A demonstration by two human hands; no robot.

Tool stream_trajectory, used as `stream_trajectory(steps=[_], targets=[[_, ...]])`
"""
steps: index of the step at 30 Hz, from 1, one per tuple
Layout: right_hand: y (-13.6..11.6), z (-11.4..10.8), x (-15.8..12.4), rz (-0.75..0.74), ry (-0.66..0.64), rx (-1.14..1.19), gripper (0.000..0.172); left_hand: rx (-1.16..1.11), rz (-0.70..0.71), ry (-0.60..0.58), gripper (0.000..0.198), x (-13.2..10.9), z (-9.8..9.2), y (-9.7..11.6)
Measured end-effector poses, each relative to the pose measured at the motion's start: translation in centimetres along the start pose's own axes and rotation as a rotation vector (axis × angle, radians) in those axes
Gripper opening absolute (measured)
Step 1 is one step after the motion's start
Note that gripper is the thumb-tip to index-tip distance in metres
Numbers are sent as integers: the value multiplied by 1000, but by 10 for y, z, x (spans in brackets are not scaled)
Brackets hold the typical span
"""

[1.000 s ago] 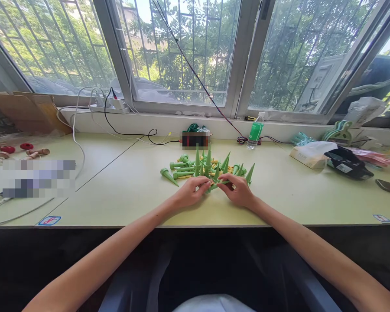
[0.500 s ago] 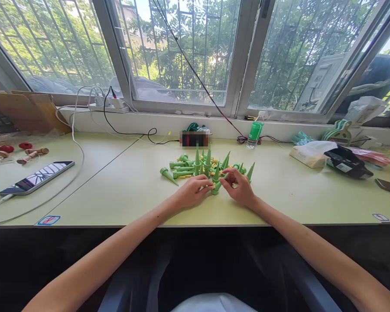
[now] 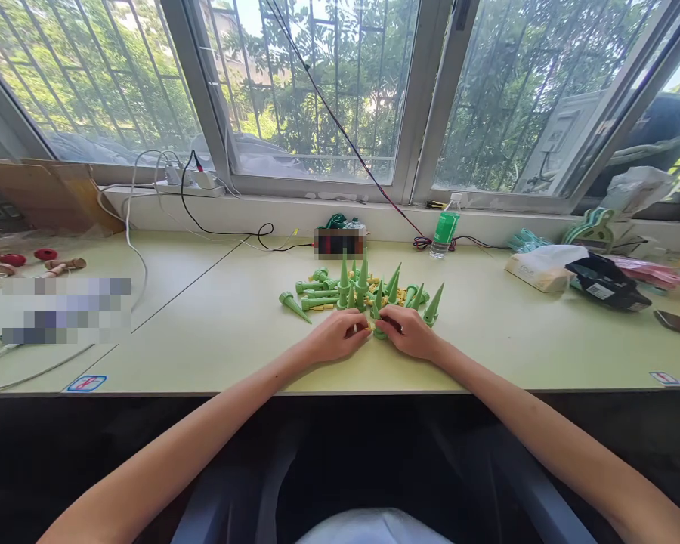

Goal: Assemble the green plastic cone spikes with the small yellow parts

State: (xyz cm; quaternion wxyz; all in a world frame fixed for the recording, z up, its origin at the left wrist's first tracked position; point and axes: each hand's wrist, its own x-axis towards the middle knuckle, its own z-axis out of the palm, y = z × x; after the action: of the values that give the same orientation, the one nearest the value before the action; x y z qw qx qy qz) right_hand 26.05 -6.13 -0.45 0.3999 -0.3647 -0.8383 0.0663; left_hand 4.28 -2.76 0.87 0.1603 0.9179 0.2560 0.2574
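Green plastic cone-shaped spikes [image 3: 344, 285], some standing point up and some lying down, are grouped in front of my hands. Small yellow pieces [image 3: 320, 307] are scattered among them. My left hand [image 3: 338, 335] rests low on the table, its fingertips pinched around a tiny yellow piece [image 3: 369, 327]. Just to the right, my right hand [image 3: 411, 331] has thumb and fingers closed on a green spike [image 3: 379, 332] near its wide base. The fingers cover part of that spike. A little gap separates the two hands.
A water bottle [image 3: 445, 228] stands behind, near the window. Tissues [image 3: 539, 267], a black packet [image 3: 607, 282] and a dark phone [image 3: 678, 326] lie to the right. A white cable [image 3: 146, 266] and wooden toys [image 3: 65, 264] are on the left. The table's front edge runs near my forearms.
My right hand has come down and slightly left, its fingers now lower on the green spike. My left hand has shifted slightly left, so the yellow piece shows more clearly.
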Motion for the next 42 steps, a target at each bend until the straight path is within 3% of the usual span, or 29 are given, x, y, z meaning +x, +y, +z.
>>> stream_trajectory(steps=[16,32,42], targets=[[-2,1,3,63,-17,48,25,-2,98,34,25,0,1,-1],[-11,-1,4,332,-105,341,33,195,279,63,23,-7,6,-10],[-9,-1,4,311,-104,328,38,132,228,67,22,-4,4,-10]])
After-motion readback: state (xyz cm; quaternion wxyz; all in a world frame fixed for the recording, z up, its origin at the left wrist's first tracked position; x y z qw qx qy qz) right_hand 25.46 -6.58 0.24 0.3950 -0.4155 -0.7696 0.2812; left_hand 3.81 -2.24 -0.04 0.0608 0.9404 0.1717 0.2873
